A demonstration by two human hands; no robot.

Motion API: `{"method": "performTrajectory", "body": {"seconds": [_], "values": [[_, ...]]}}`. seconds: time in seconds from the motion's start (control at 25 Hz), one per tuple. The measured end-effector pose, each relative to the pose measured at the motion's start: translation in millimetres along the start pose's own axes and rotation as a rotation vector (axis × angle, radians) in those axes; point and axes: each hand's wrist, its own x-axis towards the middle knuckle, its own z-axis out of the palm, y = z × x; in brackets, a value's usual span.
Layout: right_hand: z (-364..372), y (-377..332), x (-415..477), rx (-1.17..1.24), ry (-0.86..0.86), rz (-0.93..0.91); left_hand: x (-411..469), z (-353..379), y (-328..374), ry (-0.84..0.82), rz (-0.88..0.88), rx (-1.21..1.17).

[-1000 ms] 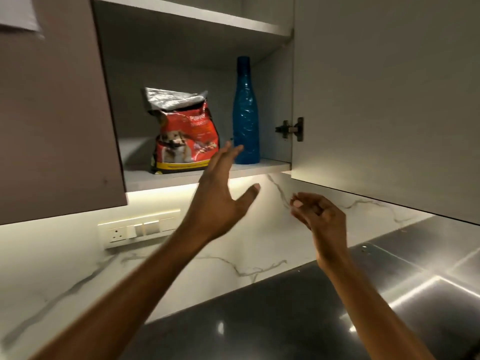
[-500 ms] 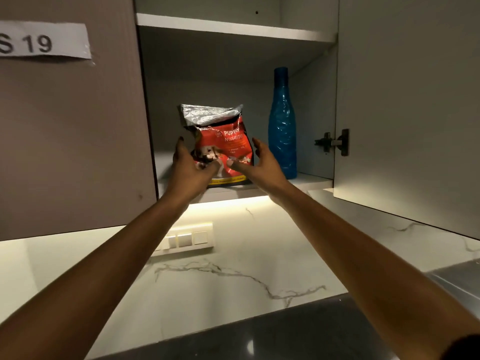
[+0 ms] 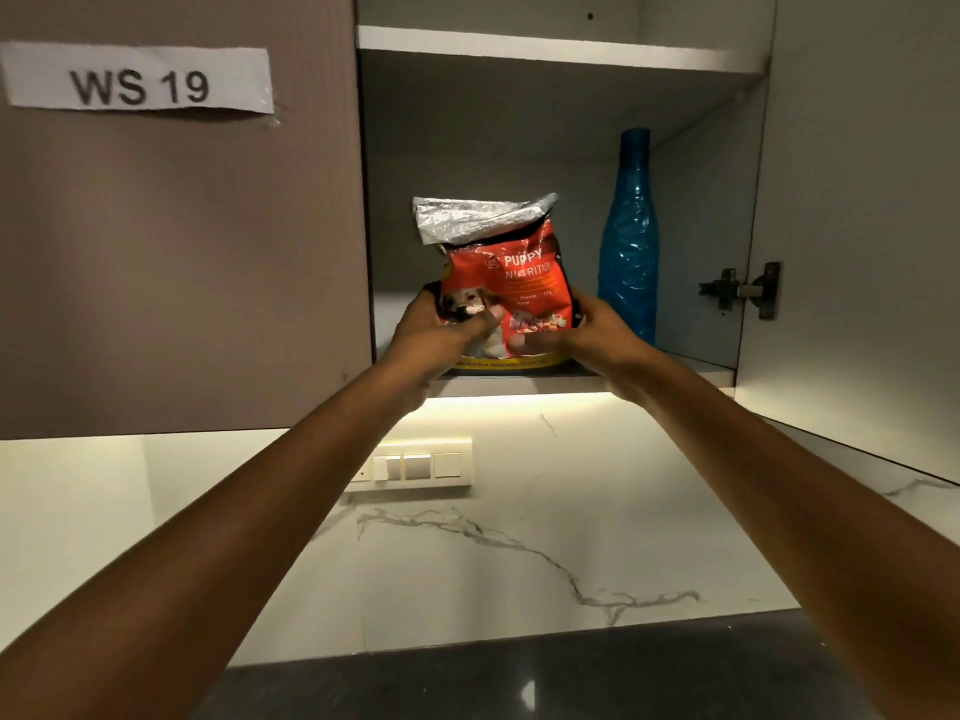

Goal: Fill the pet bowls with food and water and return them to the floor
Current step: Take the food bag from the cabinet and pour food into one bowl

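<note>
Both arms up at the open wall cupboard! The red foil puppy-food bag (image 3: 511, 283) stands upright on the lower shelf (image 3: 691, 367), long axis vertical, crumpled silver top up, printed face toward the camera. Left hand (image 3: 441, 335) and right hand (image 3: 592, 337) clasp its lower sides. Just right stands a tall blue plastic bottle (image 3: 628, 236).

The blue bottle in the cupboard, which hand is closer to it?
Right. The right hand grips the food bag's side just beside the blue bottle; the left hand holds the bag's far side.
</note>
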Motion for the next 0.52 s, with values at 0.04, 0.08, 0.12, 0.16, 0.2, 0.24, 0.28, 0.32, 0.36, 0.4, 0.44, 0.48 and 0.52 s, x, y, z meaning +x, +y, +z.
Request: {"method": "performTrajectory", "body": {"seconds": [0.04, 0.08, 0.12, 0.16, 0.2, 0.24, 0.28, 0.32, 0.36, 0.4, 0.44, 0.48, 0.52], "values": [[1.2, -3.5, -8.2, 0.024, 0.000, -0.013, -8.1, -1.6, 2.3, 0.002, 0.025, 0.003], [2.4, -8.9, -18.2, 0.035, -0.001, -0.031, -17.7, -3.3, 5.1, 0.004, 0.063, 0.016], [3.7, -15.5, -28.9, 0.035, -0.003, -0.053, -28.5, -4.9, 8.6, 0.004, 0.109, 0.030], [4.9, -22.9, -40.2, 0.024, -0.004, -0.076, -40.5, -7.0, 12.3, 0.000, 0.158, 0.038], [6.0, -31.1, -52.0, 0.009, -0.004, -0.096, -53.2, -9.4, 15.6, -0.004, 0.201, 0.042], [9.1, -39.4, -65.9, -0.005, -0.002, -0.107, -68.1, -13.5, 17.5, -0.001, 0.224, 0.047], [12.7, -46.1, -81.5, -0.018, 0.008, -0.115, -83.7, -17.6, 18.2, 0.004, 0.234, 0.054], [16.9, -51.1, -98.8, -0.030, 0.019, -0.123, -99.5, -21.8, 17.0, 0.007, 0.237, 0.059], [23.7, -53.0, -117.9, -0.040, 0.025, -0.126, -117.1, -26.6, 11.9, 0.013, 0.231, 0.060], [31.1, -52.5, -137.5, -0.056, 0.027, -0.131, -134.1, -31.4, 4.8, 0.018, 0.224, 0.057], [39.7, -48.6, -157.8, -0.067, 0.022, -0.131, -151.6, -35.4, -5.0, 0.021, 0.209, 0.053], [49.4, -40.8, -177.0, -0.075, 0.012, -0.126, -170.0, -39.3, -17.7, 0.022, 0.189, 0.044], [58.6, -30.5, -193.7, -0.085, -0.002, -0.123, -186.4, -42.5, -32.2, 0.016, 0.168, 0.034]]}}
